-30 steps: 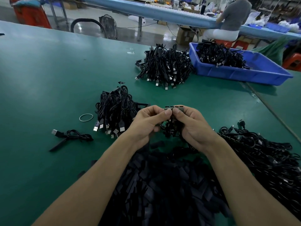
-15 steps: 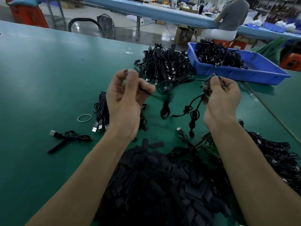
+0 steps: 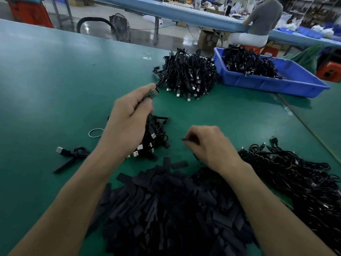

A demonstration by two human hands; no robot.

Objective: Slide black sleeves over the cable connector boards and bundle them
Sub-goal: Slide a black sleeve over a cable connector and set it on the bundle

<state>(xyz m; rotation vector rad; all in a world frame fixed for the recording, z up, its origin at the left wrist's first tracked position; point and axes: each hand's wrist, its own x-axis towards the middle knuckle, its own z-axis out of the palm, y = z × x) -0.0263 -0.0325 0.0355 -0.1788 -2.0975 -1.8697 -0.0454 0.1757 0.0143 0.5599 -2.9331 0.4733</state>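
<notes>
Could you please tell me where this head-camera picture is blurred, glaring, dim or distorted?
Head view: the right hand is smeared by motion, so whether it holds anything is unreadable; the left hand and its connector boards are sharper. Head view: glare on the floor; the pile of black sleeves is dim, with little detail. Head view: the wide-angle lens bows the far blue bench.

The right hand [image 3: 208, 145] is blurred, its pinched item unclear.
</notes>
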